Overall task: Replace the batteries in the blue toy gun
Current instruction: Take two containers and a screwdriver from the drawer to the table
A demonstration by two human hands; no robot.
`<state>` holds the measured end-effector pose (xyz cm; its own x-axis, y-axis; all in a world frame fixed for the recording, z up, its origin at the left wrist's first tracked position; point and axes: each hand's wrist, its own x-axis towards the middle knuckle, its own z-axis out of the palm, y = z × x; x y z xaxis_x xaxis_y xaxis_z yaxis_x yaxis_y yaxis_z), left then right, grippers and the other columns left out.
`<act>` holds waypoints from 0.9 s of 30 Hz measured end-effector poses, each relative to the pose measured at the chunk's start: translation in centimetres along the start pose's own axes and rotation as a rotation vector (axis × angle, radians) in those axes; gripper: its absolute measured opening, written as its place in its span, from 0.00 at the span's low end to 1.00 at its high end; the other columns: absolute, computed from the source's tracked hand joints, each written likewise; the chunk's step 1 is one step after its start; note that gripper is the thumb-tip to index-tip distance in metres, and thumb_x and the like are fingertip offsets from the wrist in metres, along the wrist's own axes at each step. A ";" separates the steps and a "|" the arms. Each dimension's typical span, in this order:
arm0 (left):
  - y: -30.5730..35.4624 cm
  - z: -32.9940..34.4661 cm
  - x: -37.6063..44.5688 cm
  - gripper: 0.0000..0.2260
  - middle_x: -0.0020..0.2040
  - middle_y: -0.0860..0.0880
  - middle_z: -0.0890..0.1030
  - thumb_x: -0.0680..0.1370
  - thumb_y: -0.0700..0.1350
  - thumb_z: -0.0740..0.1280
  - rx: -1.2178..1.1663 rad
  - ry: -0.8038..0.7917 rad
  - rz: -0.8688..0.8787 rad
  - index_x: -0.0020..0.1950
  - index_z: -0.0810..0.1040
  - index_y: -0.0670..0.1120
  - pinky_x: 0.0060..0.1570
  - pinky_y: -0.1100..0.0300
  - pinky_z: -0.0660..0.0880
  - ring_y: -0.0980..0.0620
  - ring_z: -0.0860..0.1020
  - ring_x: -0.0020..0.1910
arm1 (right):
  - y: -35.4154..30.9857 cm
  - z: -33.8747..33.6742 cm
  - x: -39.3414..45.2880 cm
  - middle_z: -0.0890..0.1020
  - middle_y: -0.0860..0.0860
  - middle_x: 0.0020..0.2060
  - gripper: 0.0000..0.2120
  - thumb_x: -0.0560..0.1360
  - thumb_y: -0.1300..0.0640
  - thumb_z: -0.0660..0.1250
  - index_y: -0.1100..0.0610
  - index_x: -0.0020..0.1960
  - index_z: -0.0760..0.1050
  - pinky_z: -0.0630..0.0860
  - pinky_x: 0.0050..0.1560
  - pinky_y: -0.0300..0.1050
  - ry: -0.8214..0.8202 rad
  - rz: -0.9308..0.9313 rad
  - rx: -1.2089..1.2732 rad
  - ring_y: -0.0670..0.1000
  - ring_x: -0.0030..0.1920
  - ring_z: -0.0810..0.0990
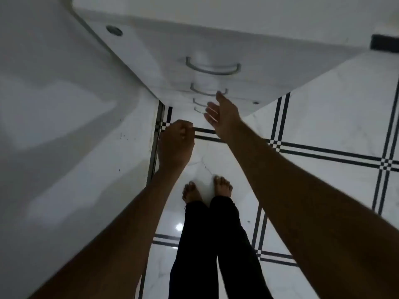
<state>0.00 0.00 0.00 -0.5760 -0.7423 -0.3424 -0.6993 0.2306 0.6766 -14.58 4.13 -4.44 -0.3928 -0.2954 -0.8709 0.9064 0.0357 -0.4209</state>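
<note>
I look down on a glossy white floor (323, 117) crossed by paired dark lines, with small checks where they meet. My bare feet (207, 189) stand on it, close together. A white drawer unit (164, 50) with curved handles stands on the floor ahead, beside a white wall (54, 126).

Probably a home: a white drawer unit (207, 61) with curved metal handles (212, 69) stands on glossy marble-look floor tiles (323, 117), bare feet (222, 186) below.
</note>
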 end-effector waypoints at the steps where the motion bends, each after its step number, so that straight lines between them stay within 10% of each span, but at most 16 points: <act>1: -0.3 0.1 0.3 0.08 0.43 0.55 0.82 0.80 0.44 0.63 -0.020 0.007 -0.010 0.52 0.82 0.47 0.39 0.73 0.72 0.59 0.80 0.41 | -0.1 0.3 0.8 0.80 0.59 0.56 0.13 0.81 0.53 0.64 0.60 0.60 0.74 0.78 0.57 0.48 0.003 0.005 0.058 0.56 0.54 0.80; 9: -2.1 -2.2 -0.2 0.12 0.48 0.49 0.85 0.79 0.47 0.62 -0.095 0.086 -0.051 0.55 0.82 0.45 0.52 0.49 0.80 0.53 0.83 0.48 | 1.6 0.8 1.0 0.82 0.56 0.46 0.10 0.83 0.65 0.55 0.57 0.45 0.71 0.80 0.48 0.45 0.012 -0.019 0.200 0.53 0.44 0.83; 27: -3.2 -6.1 -7.5 0.11 0.52 0.48 0.83 0.79 0.43 0.63 0.025 0.120 0.157 0.59 0.80 0.41 0.48 0.73 0.75 0.56 0.80 0.48 | 18.1 -6.7 -12.0 0.82 0.63 0.53 0.09 0.84 0.63 0.55 0.65 0.56 0.72 0.79 0.58 0.56 0.216 0.136 0.226 0.58 0.46 0.83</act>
<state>9.10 0.94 4.42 -0.6254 -0.7653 -0.1522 -0.6159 0.3643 0.6986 5.51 14.72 -3.30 -0.2676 -0.0927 -0.9591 0.9549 -0.1583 -0.2512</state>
